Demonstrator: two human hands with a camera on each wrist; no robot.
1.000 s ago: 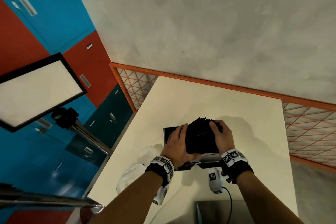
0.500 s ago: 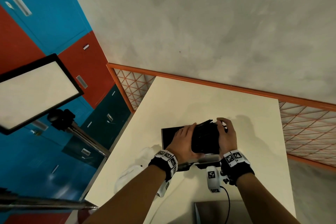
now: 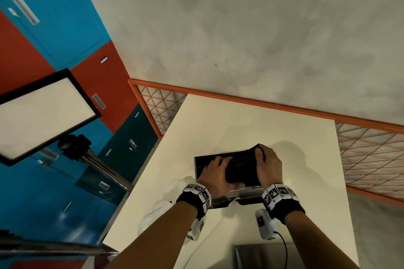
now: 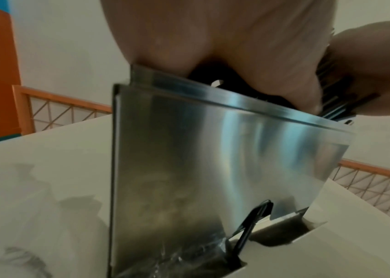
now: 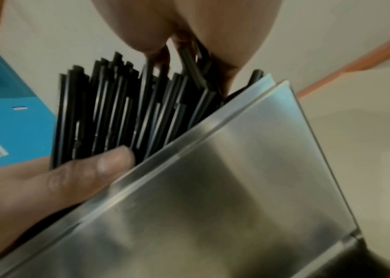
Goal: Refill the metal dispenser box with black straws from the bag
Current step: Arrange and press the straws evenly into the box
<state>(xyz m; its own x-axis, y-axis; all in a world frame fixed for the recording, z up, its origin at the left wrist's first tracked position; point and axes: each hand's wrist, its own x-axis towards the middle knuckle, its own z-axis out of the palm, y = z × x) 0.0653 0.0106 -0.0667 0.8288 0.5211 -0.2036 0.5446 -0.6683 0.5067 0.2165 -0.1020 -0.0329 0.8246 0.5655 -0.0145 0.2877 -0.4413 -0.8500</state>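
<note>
The metal dispenser box [image 3: 200, 167] stands on the cream table [image 3: 251, 124] with its top uncovered. A bundle of black straws [image 3: 239, 167] lies across that opening, partly down inside it. My left hand [image 3: 215, 172] grips the bundle's left side and my right hand [image 3: 270, 166] curls round its right end. In the right wrist view the straws [image 5: 118, 112] stick up over the box rim [image 5: 189, 148], with the left thumb [image 5: 77, 175] against them. One black straw [image 4: 248, 231] pokes from the slot at the box's foot. The white plastic bag [image 3: 157, 209] lies left of the box.
A grey metal piece [image 3: 260, 255] lies at the table's near edge. An orange mesh fence [image 3: 371, 159] runs behind and right of the table. A light panel on a tripod [image 3: 43, 113] stands to the left, before blue and red cabinets.
Both hands have lowered the straw bundle, which stood fanned above the box, down into the box opening. The box has stayed in place.
</note>
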